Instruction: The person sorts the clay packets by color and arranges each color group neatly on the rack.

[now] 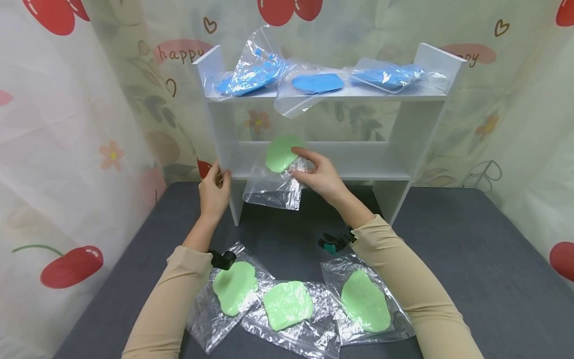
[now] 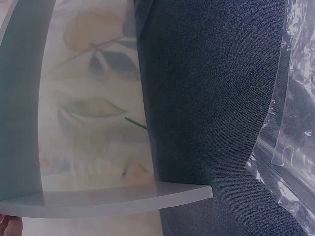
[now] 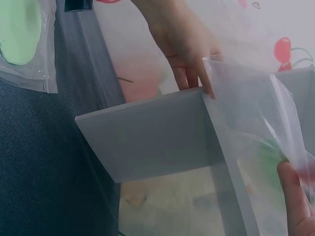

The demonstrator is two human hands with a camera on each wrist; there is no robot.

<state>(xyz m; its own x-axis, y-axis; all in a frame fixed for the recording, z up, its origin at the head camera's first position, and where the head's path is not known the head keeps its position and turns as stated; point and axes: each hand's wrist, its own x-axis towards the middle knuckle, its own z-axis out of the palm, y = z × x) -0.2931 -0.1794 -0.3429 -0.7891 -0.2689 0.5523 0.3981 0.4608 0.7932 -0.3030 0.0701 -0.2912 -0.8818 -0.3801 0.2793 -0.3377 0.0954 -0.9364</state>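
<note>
My right hand pinches a clear zip bag holding a flat green slab, in front of the middle board of a white shelf. The right wrist view shows the bag's clear film and one finger of that hand at its side. At the shelf's left side panel, my left hand grips the edge near the middle board. Its fingers and thumb also show at that panel's edge in the right wrist view. Only fingertips appear in the left wrist view's corner.
Three clear bags with green slabs, at left, middle and right, lie on the dark table before the shelf. Along the top board lie bags with blue slabs. A printed curtain surrounds the table.
</note>
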